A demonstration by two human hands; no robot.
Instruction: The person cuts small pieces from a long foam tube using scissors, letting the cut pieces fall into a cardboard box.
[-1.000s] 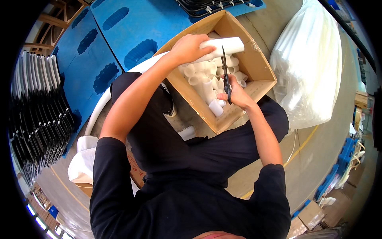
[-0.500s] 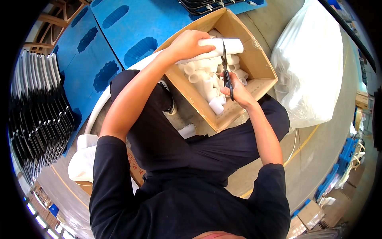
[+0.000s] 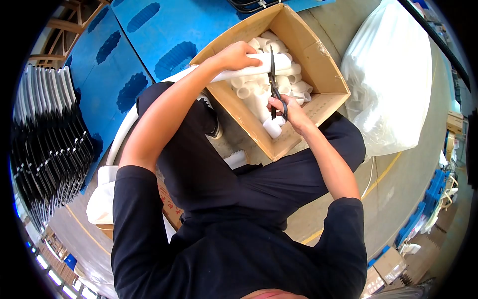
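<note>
My left hand (image 3: 240,56) is closed round a long white foam tube (image 3: 277,63), near its free end and over the cardboard box. The tube runs back under my left forearm and curves down at the left. My right hand (image 3: 291,112) holds black scissors (image 3: 273,82), its fingers in the handles. Their blades point up and cross the tube a little to the right of my left hand. Below, the cardboard box (image 3: 320,74) holds several short white tube pieces (image 3: 259,102).
Blue pallets (image 3: 164,25) lie beyond my left arm. A filled white plastic bag (image 3: 386,79) stands right of the box. Black and white stacked frames (image 3: 47,134) are at the far left. My bent legs (image 3: 199,169) flank the near side of the box.
The tube's end has moved left and slightly down, with less of it past the blades. The scissors have shifted left with my right hand, and their handles look more spread.
</note>
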